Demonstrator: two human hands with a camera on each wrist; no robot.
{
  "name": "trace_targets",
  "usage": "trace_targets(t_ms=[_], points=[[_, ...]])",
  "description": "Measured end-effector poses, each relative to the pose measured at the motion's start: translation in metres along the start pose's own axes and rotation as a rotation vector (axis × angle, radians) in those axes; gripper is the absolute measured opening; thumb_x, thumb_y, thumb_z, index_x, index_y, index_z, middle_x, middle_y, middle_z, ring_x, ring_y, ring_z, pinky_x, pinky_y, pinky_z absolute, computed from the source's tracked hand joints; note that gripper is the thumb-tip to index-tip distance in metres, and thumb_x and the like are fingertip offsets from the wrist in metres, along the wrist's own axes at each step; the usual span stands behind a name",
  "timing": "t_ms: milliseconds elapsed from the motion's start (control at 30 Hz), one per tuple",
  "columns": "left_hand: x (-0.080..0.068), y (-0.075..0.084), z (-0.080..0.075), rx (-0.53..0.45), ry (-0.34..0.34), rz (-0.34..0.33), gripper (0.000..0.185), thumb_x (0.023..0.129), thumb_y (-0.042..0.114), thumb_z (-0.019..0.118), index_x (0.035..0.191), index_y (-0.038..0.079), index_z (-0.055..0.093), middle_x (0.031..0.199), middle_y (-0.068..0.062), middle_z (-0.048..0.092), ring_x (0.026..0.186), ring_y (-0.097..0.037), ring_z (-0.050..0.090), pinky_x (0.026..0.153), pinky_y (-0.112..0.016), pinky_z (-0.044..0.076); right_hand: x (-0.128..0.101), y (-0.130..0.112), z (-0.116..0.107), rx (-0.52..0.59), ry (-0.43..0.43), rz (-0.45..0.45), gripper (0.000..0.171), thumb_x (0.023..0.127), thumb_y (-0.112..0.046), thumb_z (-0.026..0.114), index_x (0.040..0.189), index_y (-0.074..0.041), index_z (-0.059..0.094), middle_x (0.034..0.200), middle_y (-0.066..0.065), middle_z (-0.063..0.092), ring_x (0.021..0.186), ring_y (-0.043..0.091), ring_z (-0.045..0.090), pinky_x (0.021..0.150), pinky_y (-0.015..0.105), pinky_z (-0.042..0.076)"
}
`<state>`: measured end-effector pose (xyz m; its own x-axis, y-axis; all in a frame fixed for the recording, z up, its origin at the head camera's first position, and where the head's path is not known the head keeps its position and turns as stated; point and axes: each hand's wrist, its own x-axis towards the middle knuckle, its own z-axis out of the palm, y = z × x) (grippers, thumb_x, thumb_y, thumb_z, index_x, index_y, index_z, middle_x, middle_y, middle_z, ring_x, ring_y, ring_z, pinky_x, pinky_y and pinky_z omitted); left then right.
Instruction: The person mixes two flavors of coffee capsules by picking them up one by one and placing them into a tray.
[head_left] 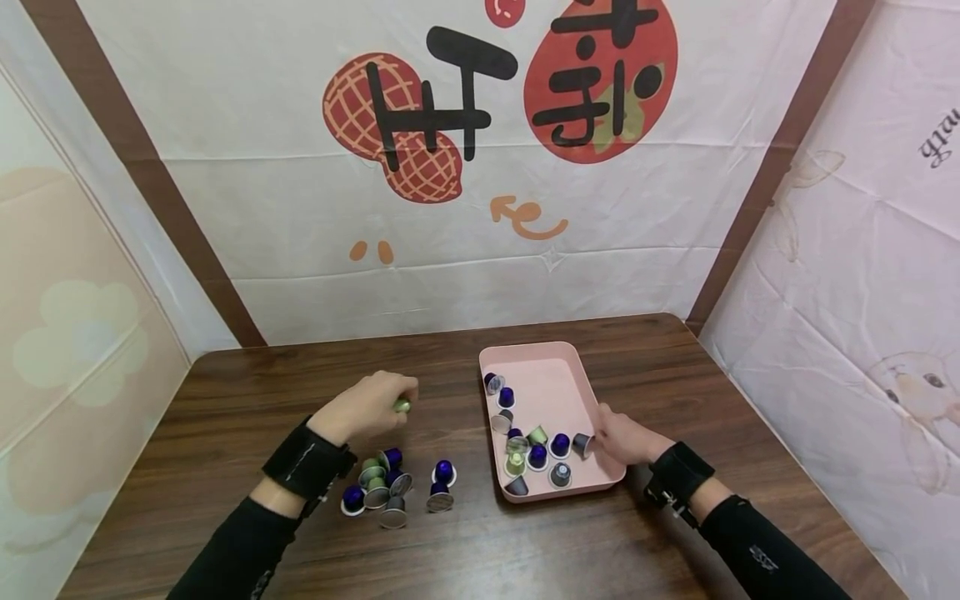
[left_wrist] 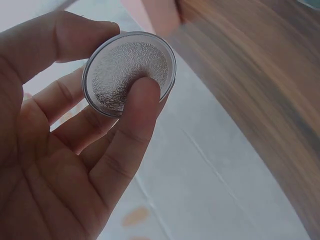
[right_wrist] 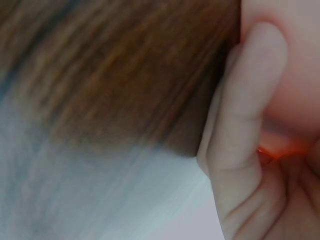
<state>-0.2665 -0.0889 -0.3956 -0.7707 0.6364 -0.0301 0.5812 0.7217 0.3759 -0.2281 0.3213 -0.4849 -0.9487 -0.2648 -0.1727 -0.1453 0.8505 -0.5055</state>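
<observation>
Head view shows the brown wooden desk (head_left: 225,400) first, with a printed backdrop (head_left: 675,208) hung behind its far edge: a waffle-patterned peanut and a red fruit carry thick black characters that I cannot read, and an orange arrow curls below them. On the right wall, some small cursive lettering is cut off at the frame's edge and stays illegible.

A pink tray (head_left: 551,379) sits right of the desk's middle, reaching toward the near edge. About ten coffee capsules, purple, grey and green, lie along its left side and near end. My right hand (head_left: 626,439) rests at the tray's near right corner, its fingers curled on the rim (right_wrist: 280,75); the right wrist view shows them touching the pink edge.

A loose pile of capsules (head_left: 393,487) lies on the desk left of the tray, near the front edge.

My left hand (head_left: 363,406) is raised above that pile, pinching one green capsule (head_left: 402,406). In the left wrist view my thumb (left_wrist: 135,120) presses on its dimpled silver foil lid (left_wrist: 120,70), with no brand legible.
</observation>
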Motion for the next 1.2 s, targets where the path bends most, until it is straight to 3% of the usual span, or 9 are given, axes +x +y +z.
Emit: trace_targets(t_ms=[300, 633, 900, 1200], points=[[0.036, 0.027, 0.003, 0.044, -0.012, 0.085, 0.015, 0.084, 0.003, 0.064, 0.091, 0.015, 0.06, 0.081, 0.004, 0.055, 0.065, -0.012, 0.046, 0.059, -0.028, 0.038, 0.002, 0.005, 0.004, -0.004, 0.001, -0.008, 0.017, 0.096, -0.005, 0.047, 0.107, 0.005, 0.037, 0.072, 0.006, 0.047, 0.066, 0.017, 0.051, 0.061, 0.032, 0.042], [0.07, 0.059, 0.022, 0.094, 0.025, 0.276, 0.015, 0.083, -0.001, 0.064, 0.09, 0.012, 0.062, 0.088, -0.001, 0.06, 0.074, -0.013, 0.052, 0.067, -0.029, 0.044, 0.002, 0.005, 0.002, -0.068, 0.023, -0.055, 0.014, 0.093, -0.001, 0.048, 0.102, 0.005, 0.039, 0.069, 0.005, 0.045, 0.064, 0.017, 0.049, 0.06, 0.032, 0.042], [0.09, 0.088, 0.034, 0.112, -0.029, 0.21, 0.012, 0.088, 0.004, 0.059, 0.095, 0.013, 0.062, 0.088, 0.0, 0.056, 0.07, -0.012, 0.049, 0.064, -0.026, 0.042, 0.001, 0.003, 0.002, -0.041, 0.008, -0.039, 0.012, 0.094, -0.001, 0.048, 0.1, 0.004, 0.039, 0.069, 0.004, 0.045, 0.065, 0.016, 0.049, 0.06, 0.031, 0.042], [0.113, 0.102, 0.049, 0.156, -0.074, 0.172, 0.014, 0.087, 0.005, 0.064, 0.099, 0.012, 0.064, 0.089, 0.0, 0.057, 0.076, -0.012, 0.05, 0.069, -0.026, 0.043, 0.003, 0.005, 0.001, 0.017, -0.006, 0.011, 0.015, 0.094, -0.002, 0.047, 0.104, 0.004, 0.038, 0.07, 0.006, 0.047, 0.064, 0.017, 0.051, 0.057, 0.03, 0.041]])
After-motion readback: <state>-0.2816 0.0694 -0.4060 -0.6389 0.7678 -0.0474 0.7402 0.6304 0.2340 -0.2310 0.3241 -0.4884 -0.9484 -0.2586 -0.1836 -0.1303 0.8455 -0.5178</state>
